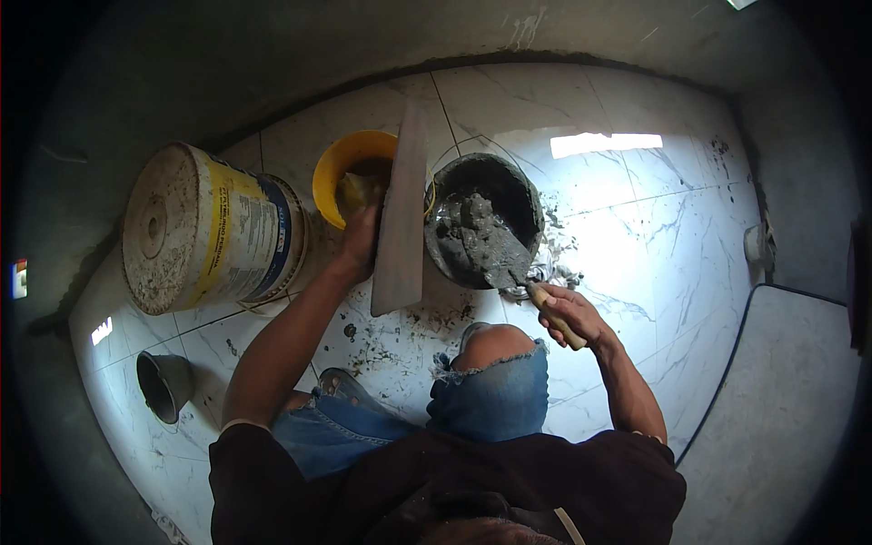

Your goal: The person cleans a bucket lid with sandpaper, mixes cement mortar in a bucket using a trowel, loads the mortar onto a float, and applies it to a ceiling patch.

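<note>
In my right hand [574, 313] is a trowel [557, 320], the fingers closed round its wooden handle. The trowel's blade is covered by wet grey mortar [477, 227] in a dark bucket [536, 195]. My left hand [361, 241] holds a long flat plastering board [400, 213], tilted up on its edge between the two buckets. Its grip is mostly behind the board, so the fingers are partly hidden. Just beyond that hand stands a yellow bucket [327, 177] with something yellowish inside.
A big white and yellow pail [204, 227] lies on its side at the left. Below it a small dark bucket [168, 386] is tipped over. Mortar crumbs dot the marbled tile floor [599, 236]. Grey walls [363, 45] rise beyond, and a pale slab [772, 381] lies at the right.
</note>
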`<state>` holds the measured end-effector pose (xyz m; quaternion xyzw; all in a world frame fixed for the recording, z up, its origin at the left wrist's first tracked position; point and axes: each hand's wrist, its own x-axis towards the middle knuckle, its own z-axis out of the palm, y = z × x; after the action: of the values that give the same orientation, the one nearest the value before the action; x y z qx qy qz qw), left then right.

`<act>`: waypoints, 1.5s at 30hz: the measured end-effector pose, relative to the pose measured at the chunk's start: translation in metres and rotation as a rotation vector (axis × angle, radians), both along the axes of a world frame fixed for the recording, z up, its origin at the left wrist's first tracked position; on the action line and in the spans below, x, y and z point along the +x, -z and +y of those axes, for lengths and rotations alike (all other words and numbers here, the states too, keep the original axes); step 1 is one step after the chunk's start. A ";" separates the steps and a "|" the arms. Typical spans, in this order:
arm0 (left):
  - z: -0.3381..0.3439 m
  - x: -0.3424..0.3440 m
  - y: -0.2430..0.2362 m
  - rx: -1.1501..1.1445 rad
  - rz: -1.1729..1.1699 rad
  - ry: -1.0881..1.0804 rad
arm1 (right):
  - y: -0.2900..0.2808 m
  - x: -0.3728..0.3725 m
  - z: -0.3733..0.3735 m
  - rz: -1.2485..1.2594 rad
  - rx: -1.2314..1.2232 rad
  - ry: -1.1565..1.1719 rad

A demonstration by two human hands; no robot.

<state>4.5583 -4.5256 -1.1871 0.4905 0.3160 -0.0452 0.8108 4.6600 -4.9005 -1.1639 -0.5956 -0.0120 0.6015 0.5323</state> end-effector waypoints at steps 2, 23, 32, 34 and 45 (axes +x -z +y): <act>-0.017 0.007 0.003 -0.029 -0.010 0.000 | -0.008 -0.006 -0.010 -0.052 0.002 0.051; -0.107 -0.013 0.069 -0.580 -0.247 0.017 | 0.071 -0.095 0.020 -1.527 0.152 0.099; -0.081 -0.056 0.078 -0.520 -0.236 -0.033 | 0.109 -0.134 0.036 -0.021 -0.088 0.688; -0.074 -0.060 0.079 -0.505 -0.237 -0.039 | 0.128 -0.146 0.024 -0.174 -0.170 0.658; -0.057 -0.074 0.081 -0.472 -0.245 -0.051 | 0.085 -0.160 0.062 -1.694 -0.052 0.289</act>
<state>4.4843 -4.5827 -1.2681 0.2816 0.2082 -0.0374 0.9359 4.5000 -4.8381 -1.2486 -0.8515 -0.3155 -0.1194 0.4013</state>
